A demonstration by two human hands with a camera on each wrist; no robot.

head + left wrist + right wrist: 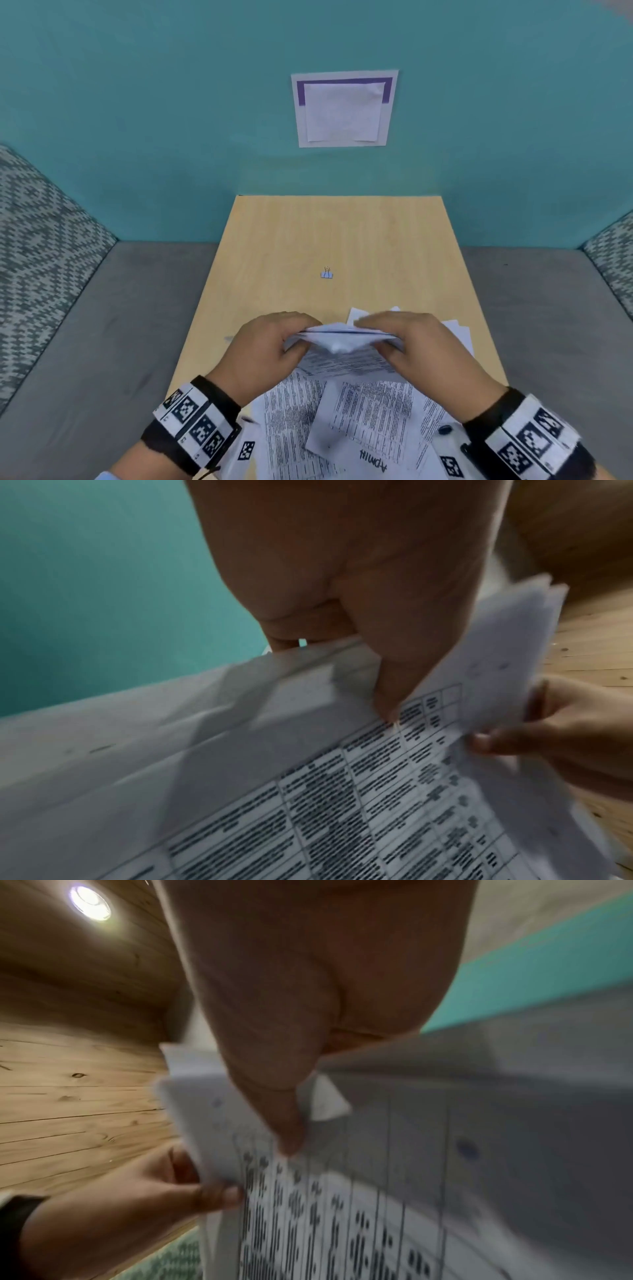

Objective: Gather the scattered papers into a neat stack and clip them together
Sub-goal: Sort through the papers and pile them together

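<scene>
Here the gathered sheets (337, 337) stand on edge above the loose printed pages (346, 421), left hand (265, 349) and right hand (416, 349) each pinching an end, likely to square the edges. The binder clip (327, 273) lies farther back on the open counter (394, 246), well apart.
</scene>
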